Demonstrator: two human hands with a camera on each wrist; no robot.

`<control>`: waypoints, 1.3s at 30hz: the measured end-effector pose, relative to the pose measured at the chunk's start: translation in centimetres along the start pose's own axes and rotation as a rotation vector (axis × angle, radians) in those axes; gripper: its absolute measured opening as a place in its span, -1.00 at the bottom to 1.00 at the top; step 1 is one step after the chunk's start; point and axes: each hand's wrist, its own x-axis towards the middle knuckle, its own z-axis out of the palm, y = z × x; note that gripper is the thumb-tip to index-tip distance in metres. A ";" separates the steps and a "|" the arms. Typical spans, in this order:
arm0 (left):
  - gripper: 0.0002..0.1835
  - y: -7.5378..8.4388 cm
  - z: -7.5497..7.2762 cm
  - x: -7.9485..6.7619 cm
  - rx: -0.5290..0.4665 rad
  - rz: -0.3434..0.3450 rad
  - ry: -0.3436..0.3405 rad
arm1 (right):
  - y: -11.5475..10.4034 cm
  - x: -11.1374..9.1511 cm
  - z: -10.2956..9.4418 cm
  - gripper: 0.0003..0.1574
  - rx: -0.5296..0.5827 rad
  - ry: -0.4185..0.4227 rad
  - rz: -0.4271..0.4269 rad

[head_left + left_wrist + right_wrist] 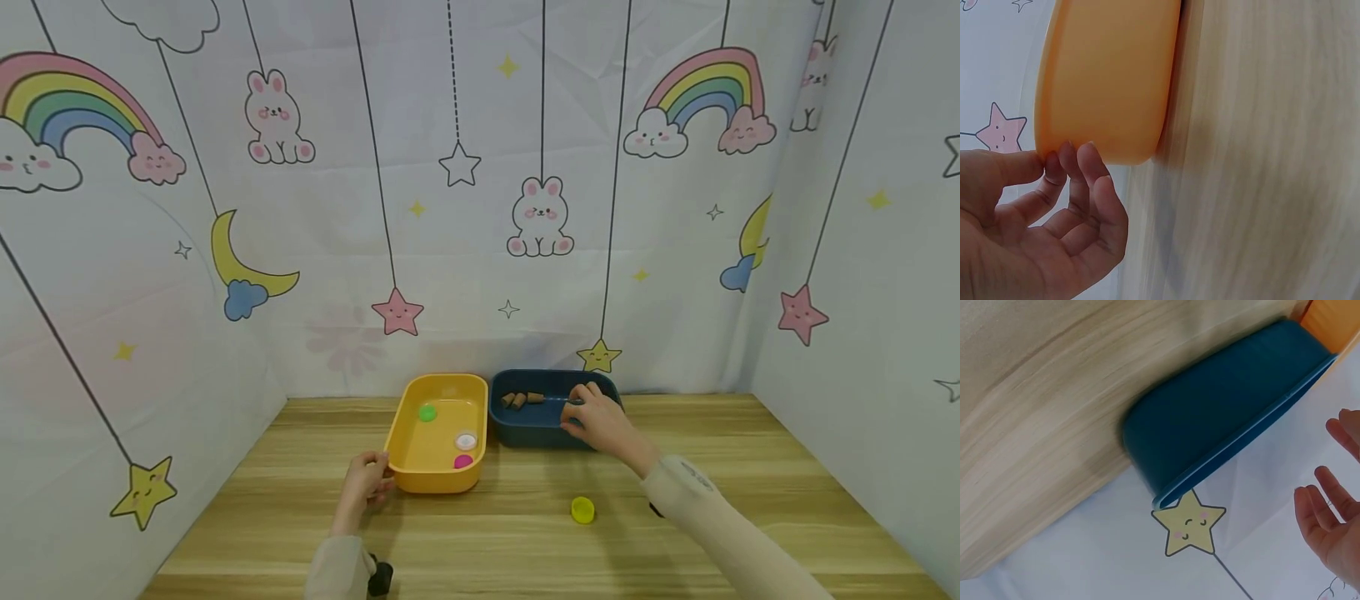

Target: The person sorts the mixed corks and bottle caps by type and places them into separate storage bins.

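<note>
My left hand (pixel 366 479) pinches the near left corner of the yellow plastic bin (pixel 438 482), thumb and fingertips meeting at its rim in the left wrist view. Inside that bin lie a green cap (pixel 427 413), a white cap (pixel 466 442) and a pink cap (pixel 463 461). Over the right part of the dark blue bin (pixel 525 435) hovers my right hand (pixel 602 423). Its fingers are apart, and nothing shows between them in the right wrist view. Several brown cork-like pieces (pixel 519 402) lie at the blue bin's left; my hand hides part of its right side.
A yellow cap (pixel 582 510) stands on the wooden table (pixel 517 550), in front of the blue bin. The two bins sit side by side against a patterned cloth backdrop (pixel 465 333). More cloth walls (pixel 862 333) flank the table.
</note>
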 end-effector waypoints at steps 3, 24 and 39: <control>-0.69 0.0 0.0 0.0 -0.003 -0.003 0.000 | -0.4 -0.3 -0.1 -0.93 0.016 -0.025 -0.039; -0.67 -0.1 0.0 0.0 -0.015 0.004 -0.005 | -1.9 -2.2 0.1 -0.89 0.142 -0.183 -0.097; -0.69 -0.1 0.0 0.0 -0.013 0.010 -0.004 | -2.0 -3.5 0.3 -0.84 0.145 -0.296 -0.101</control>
